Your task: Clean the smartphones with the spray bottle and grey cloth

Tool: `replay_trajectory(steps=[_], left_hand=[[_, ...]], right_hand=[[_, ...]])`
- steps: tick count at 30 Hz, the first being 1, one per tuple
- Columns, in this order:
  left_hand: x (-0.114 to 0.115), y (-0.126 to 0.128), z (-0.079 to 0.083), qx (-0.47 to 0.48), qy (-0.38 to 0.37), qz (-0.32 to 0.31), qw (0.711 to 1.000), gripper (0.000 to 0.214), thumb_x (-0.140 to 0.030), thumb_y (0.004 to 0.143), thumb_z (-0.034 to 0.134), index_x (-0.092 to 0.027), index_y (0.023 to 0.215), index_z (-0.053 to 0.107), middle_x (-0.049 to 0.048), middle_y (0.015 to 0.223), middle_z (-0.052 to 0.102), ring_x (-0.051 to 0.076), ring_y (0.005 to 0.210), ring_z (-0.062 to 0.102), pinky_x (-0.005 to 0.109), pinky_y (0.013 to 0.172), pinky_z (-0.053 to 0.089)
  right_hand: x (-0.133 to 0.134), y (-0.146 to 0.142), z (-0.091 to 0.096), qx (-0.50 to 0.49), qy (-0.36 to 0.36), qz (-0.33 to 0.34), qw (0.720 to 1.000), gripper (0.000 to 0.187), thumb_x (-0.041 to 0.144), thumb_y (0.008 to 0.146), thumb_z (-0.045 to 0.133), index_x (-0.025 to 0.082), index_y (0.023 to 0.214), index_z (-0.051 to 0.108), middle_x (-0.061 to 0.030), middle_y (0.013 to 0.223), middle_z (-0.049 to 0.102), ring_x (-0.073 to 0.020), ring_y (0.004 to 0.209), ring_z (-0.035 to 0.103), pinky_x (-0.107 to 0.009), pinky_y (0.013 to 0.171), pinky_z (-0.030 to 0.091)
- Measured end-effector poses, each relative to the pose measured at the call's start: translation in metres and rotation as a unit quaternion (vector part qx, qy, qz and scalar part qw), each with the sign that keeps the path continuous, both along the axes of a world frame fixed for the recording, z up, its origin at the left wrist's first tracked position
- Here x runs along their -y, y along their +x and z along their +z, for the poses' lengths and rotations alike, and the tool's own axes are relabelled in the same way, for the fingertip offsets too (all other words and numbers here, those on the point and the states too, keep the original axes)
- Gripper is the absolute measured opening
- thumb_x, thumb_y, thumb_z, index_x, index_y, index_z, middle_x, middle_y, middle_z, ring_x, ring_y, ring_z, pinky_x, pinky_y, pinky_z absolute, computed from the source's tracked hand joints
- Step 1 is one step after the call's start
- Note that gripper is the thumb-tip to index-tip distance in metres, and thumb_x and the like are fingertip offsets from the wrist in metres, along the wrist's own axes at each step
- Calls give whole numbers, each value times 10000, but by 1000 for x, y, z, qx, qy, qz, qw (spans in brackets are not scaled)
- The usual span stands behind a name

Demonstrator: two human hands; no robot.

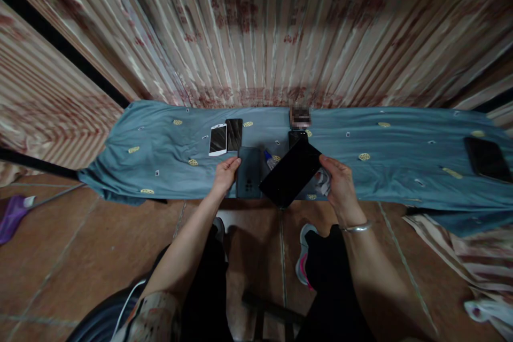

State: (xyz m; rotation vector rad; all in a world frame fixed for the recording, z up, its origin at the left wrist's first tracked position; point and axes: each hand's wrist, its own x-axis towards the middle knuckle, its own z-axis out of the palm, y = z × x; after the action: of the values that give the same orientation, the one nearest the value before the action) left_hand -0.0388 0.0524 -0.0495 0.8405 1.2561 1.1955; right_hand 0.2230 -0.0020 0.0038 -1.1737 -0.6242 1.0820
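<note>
My right hand [339, 179] grips a large black tablet-like device [290, 172] by its right edge and holds it tilted above the blue cloth [160, 155]. A crumpled white thing [323, 181] shows under that hand. My left hand [225, 171] rests with curled fingers on the left edge of a dark grey phone [249, 171] that lies back up on the cloth. A small bottle with a blue cap [269, 159] lies between the phone and the tablet.
A white phone [218, 139] and a black phone [234, 133] lie side by side behind my left hand. Another black phone [297, 138] sits behind the tablet, and a dark device [487, 159] lies far right. Striped curtains hang behind the table.
</note>
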Motion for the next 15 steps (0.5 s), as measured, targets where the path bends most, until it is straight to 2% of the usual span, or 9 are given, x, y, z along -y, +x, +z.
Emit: replay_trajectory(steps=[3, 7, 11, 15], left_hand=[[-12, 5, -10, -15, 1, 6, 1000, 357, -376, 640, 794, -137, 896, 728, 19, 715, 720, 153, 676, 633, 280, 698, 510], [-24, 8, -23, -50, 0, 24, 998, 493, -310, 698, 752, -108, 1139, 664, 27, 771, 726, 172, 738, 661, 321, 786, 524], [-29, 9, -27, -86, 17, 19, 996, 602, -238, 713, 720, -95, 1284, 591, 109, 1060, 741, 239, 1022, 677, 376, 963, 494], [-24, 11, -20, -228, 77, -31, 970, 630, -235, 765, 667, -116, 1371, 538, 134, 1341, 638, 276, 1282, 558, 394, 1097, 403]], right_hand=[[1, 0, 2, -18, -12, -12, 1000, 406, 455, 458, 914, 190, 553, 622, 78, 472, 560, -42, 367, 486, -136, 347, 399], [1, 3, 4, -23, -17, -20, 999, 394, 447, 464, 904, 189, 548, 618, 80, 467, 556, -46, 360, 482, -146, 346, 389], [1, 5, 4, -23, -26, -10, 999, 419, 459, 452, 908, 183, 530, 602, 79, 434, 538, -48, 340, 471, -151, 329, 356], [1, 5, 1, 0, -25, 1, 1000, 431, 496, 493, 891, 189, 533, 590, 77, 419, 526, -58, 324, 468, -163, 315, 342]])
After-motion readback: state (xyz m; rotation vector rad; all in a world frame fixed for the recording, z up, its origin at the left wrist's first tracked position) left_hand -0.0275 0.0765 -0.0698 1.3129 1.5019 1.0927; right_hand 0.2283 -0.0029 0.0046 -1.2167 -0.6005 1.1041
